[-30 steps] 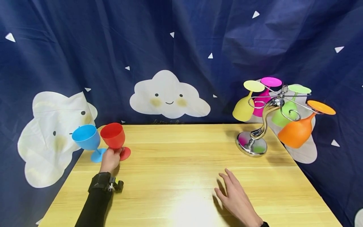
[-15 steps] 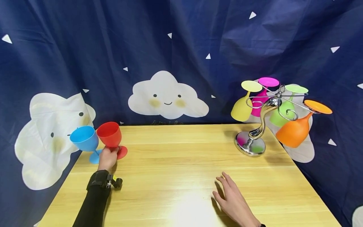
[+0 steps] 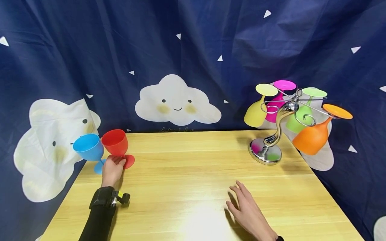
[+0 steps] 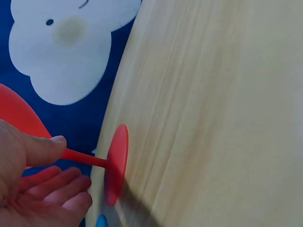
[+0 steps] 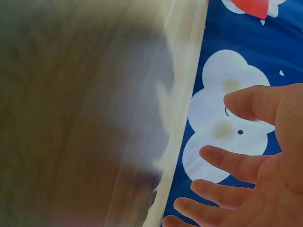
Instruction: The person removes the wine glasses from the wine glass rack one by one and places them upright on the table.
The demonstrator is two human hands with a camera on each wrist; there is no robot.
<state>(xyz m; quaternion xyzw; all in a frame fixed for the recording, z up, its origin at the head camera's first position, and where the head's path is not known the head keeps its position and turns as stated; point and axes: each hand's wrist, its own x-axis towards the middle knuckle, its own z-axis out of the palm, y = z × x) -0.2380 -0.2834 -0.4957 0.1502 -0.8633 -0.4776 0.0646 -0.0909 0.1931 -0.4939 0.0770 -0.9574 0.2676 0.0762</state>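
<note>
A red plastic goblet (image 3: 115, 142) stands upright at the table's left side, beside a blue goblet (image 3: 88, 147). My left hand (image 3: 112, 171) is at the red goblet's stem. In the left wrist view the thumb (image 4: 45, 150) overlaps the red stem (image 4: 85, 157), while the loosely bent fingers (image 4: 61, 189) show below and apart from it. Whether the thumb touches the stem is unclear. My right hand (image 3: 248, 211) hovers over the table's front right with fingers spread, holding nothing, as the right wrist view also shows.
A metal goblet rack (image 3: 281, 124) with a round chrome base stands at the back right. Yellow (image 3: 255, 113), magenta (image 3: 272, 112), green (image 3: 297, 118) and orange (image 3: 312, 139) goblets hang upside down from it. Behind the wooden table (image 3: 181, 174) is a blue cloud-print curtain (image 3: 193, 50).
My left hand has drawn slightly back from the red goblet's stem, its thumb parting more from the fingers. Both goblets stay standing. The right hand holds nearly still; the view shifts slightly.
</note>
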